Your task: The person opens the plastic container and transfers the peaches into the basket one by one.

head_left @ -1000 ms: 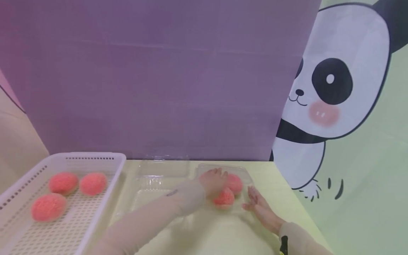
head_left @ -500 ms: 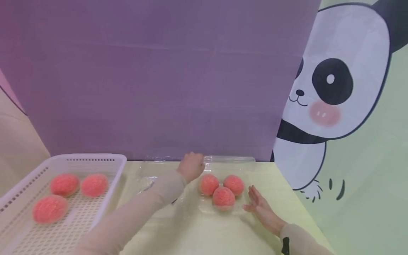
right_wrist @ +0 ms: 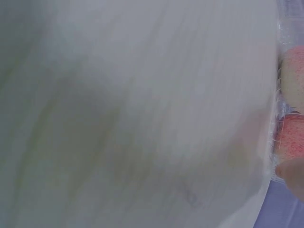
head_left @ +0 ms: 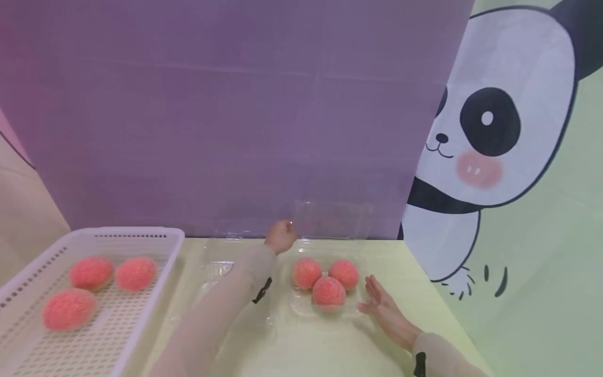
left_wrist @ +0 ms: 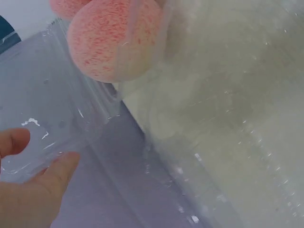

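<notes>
In the head view three round pink buns (head_left: 328, 293) sit together in the base of a clear plastic clamshell box (head_left: 301, 313). Its hinged lid (head_left: 334, 220) stands tilted up at the back. My left hand (head_left: 281, 237) holds the lid's left edge; in the left wrist view the thumb and forefinger (left_wrist: 66, 164) lie at that clear edge, with a gap showing between the tips. My right hand (head_left: 388, 317) is beside the box's right side, fingers extended. Only a fingertip (right_wrist: 289, 175) of it shows in the right wrist view, near the buns.
A white perforated basket (head_left: 176, 246) with three more pink buns (head_left: 69, 310) stands at the left. Between it and my left forearm lies another open clear box (head_left: 207, 277), partly hidden by the sleeve. A purple panel (head_left: 235, 131) rises behind the table (head_left: 320, 351).
My left hand has moved from over the buns to the lid's left edge, at the back. The lid has tilted up from lying back. My right hand has hardly moved.
</notes>
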`<state>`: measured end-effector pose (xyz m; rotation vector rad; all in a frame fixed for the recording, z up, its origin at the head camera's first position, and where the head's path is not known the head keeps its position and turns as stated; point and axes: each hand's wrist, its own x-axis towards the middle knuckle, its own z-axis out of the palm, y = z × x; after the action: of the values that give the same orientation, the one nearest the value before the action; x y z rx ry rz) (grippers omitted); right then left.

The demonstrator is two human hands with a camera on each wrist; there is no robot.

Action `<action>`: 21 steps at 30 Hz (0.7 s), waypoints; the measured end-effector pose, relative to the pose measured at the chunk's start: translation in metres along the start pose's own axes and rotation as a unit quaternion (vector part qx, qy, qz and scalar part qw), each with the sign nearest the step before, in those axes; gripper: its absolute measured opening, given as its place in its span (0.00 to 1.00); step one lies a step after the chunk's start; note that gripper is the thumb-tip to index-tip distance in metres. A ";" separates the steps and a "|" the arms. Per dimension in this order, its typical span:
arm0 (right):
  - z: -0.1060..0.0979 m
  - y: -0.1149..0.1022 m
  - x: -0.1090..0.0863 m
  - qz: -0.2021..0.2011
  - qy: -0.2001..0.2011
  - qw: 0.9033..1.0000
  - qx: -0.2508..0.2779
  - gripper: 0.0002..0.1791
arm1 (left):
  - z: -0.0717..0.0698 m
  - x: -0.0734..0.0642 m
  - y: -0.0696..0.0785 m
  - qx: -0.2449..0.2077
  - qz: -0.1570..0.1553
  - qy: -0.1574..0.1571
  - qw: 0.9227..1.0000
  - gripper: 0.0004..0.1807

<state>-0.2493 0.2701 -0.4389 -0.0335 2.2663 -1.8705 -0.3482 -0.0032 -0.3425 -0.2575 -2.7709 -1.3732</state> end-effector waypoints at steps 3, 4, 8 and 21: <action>0.001 -0.001 0.000 -0.003 -0.001 1.000 -0.002 0.51 | 0.004 0.002 -0.006 -0.037 -0.026 -0.024 0.999 0.25; 0.001 -0.002 -0.001 -0.004 0.000 1.000 -0.002 0.51 | 0.005 0.003 -0.008 -0.042 -0.032 -0.030 0.998 0.27; 0.002 -0.002 -0.002 -0.005 -0.003 1.000 -0.003 0.51 | 0.009 0.006 -0.015 -0.067 -0.060 -0.046 0.995 0.32; -0.001 0.001 0.002 -0.004 -0.006 1.000 -0.001 0.50 | 0.013 0.008 -0.026 -0.102 -0.105 -0.069 0.987 0.34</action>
<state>-0.2509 0.2710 -0.4396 -0.0532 2.2648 -1.8661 -0.3600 -0.0072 -0.3694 -0.0683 -2.8373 -1.7563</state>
